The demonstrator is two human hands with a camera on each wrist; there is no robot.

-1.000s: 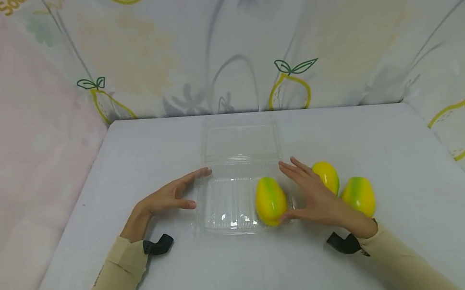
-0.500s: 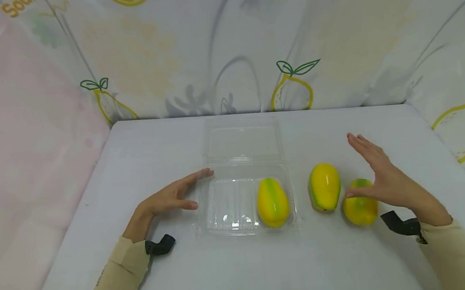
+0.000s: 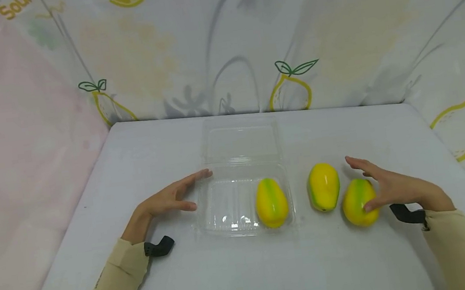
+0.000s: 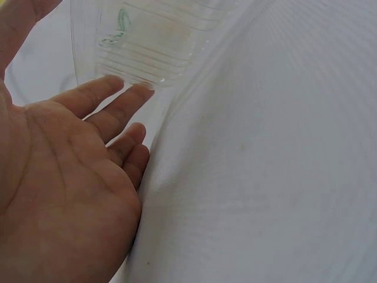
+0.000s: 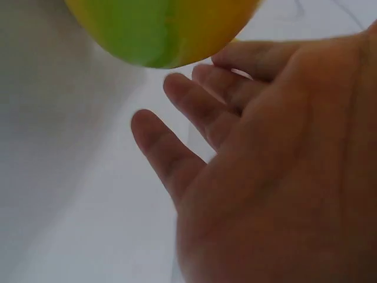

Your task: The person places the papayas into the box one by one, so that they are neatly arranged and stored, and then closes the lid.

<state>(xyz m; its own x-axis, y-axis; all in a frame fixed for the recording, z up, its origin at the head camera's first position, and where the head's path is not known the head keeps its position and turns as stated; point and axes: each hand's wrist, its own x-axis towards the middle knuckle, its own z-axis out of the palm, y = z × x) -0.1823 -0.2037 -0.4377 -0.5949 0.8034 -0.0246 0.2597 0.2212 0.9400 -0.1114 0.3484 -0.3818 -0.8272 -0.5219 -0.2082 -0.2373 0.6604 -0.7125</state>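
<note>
A clear plastic clamshell box (image 3: 227,208) lies with its lid folded back on the table. One yellow papaya (image 3: 271,203) with a green stripe sits in the right part of its base. My left hand (image 3: 169,197) is at the box's left edge, fingers extended; in the left wrist view the fingertips (image 4: 138,93) are right at the ribbed plastic wall. At the right, my right hand (image 3: 394,187) is spread around the far side of another papaya (image 3: 359,202), thumb overlapping it. In the right wrist view its relaxed fingers (image 5: 194,100) lie beside that papaya's rounded end (image 5: 159,35).
A third papaya (image 3: 324,187) lies between the box and the right-hand fruit. The raised lid (image 3: 240,139) extends flat toward the back edge of the white table (image 3: 249,278). Behind stands a lemon-printed cloth (image 3: 203,47), with pinkish cloth at the left.
My right hand left the papaya in the box, swung right past the middle one, then lowered beside the rightmost papaya. That papaya turned slightly. My left hand stayed at the box.
</note>
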